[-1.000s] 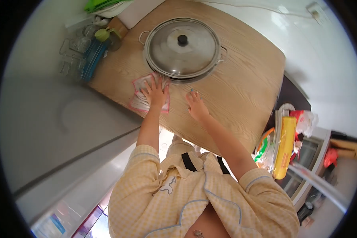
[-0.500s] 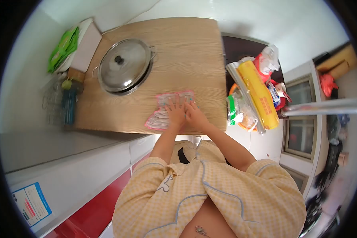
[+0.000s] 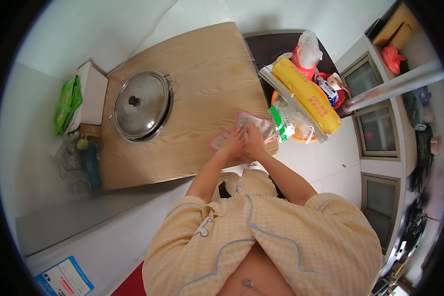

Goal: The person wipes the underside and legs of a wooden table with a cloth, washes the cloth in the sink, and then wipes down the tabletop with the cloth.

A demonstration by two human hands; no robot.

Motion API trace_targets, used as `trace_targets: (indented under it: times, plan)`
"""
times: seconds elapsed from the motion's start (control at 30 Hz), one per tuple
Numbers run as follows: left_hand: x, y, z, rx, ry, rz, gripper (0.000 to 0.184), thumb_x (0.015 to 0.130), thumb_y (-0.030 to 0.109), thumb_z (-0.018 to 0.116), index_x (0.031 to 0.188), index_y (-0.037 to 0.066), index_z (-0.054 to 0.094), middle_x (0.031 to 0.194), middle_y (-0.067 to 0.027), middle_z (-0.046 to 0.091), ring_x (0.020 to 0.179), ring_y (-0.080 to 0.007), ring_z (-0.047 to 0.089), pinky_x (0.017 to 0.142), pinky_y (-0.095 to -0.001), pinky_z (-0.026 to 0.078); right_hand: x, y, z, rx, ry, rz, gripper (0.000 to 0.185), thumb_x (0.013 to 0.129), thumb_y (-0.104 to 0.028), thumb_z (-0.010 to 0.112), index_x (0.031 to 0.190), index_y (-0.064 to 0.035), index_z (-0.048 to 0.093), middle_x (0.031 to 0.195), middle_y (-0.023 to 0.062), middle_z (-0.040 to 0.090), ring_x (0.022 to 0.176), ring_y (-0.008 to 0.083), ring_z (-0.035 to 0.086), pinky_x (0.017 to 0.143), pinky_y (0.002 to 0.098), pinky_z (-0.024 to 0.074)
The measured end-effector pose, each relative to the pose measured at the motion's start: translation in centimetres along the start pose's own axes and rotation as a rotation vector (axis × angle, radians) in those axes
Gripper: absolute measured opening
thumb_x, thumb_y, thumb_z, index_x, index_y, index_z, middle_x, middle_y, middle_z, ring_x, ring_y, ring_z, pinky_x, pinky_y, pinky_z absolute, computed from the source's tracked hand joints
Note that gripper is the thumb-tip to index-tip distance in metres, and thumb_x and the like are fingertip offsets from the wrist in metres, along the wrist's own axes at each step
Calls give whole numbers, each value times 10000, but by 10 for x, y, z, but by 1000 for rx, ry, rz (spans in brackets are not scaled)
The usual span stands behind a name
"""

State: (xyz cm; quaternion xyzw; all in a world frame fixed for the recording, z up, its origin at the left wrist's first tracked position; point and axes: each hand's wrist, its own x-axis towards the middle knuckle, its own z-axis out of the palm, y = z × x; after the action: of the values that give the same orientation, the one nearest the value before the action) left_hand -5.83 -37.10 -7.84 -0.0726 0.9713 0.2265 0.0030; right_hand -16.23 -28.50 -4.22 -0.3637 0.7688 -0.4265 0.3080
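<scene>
A pale cloth (image 3: 264,125) with pink edging lies crumpled at the front right corner of the wooden table, partly covered by both hands. My left hand (image 3: 234,143) presses down on it, fingers stretched forward over the fabric. Right beside it, touching it, my right hand (image 3: 254,141) also rests on the cloth with its fingers extended. Some of the fingertips are hard to make out where the hands meet. To the left on the table stands a wide metal pan (image 3: 142,106) with a lid and black knob.
The wooden table (image 3: 207,74) bears a white box (image 3: 92,93) with a green bag (image 3: 68,103), and glassware (image 3: 73,167) at its left. Against its right side, a dark stand (image 3: 261,44) carries a yellow roll (image 3: 306,96), plastic bags and an orange basket (image 3: 274,97).
Both hands have slid right across the table with the cloth, close to its right edge. The cloth is more bunched. My view has turned, so the table appears tilted.
</scene>
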Motion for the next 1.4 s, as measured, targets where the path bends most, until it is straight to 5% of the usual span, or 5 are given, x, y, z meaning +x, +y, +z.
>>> trace_targets:
  times: [0.07, 0.27, 0.73, 1.4]
  plan:
    - [-32, -20, -13, 74, 137, -173, 565, 775, 326, 566, 1270, 100, 415, 1369, -170, 314, 1282, -362, 247, 1028, -533, 198, 9, -7, 17, -393, 92, 138, 615, 828, -306, 492, 1349, -53, 286, 1349, 178, 338, 1268, 360, 277, 1008, 500, 253]
    - [-105, -81, -41, 79, 393, -393, 510, 776, 244, 607, 1217, 55, 435, 1348, -164, 338, 1241, -371, 303, 1010, -518, 240, 18, -5, 63, -621, 276, 318, 702, 807, -457, 480, 1388, -138, 247, 1448, 154, 178, 1338, 351, 129, 1034, 579, 102]
    - [-16, -191, -74, 182, 545, -593, 510, 827, 274, 538, 1251, 30, 393, 1345, -186, 338, 1254, -355, 288, 1016, -509, 235, 70, -2, 53, -911, 239, 120, 695, 814, -435, 454, 1407, -178, 198, 1445, 136, 191, 1324, 364, 164, 1053, 530, 123]
    - [-1, -186, -81, 122, 502, -770, 541, 779, 208, 540, 1272, 50, 383, 1374, -154, 322, 1261, -347, 280, 1041, -498, 194, 470, -20, 25, -1015, 283, -121, 648, 847, -507, 334, 1396, -175, 239, 1447, 141, 192, 1323, 372, 154, 1041, 545, 117]
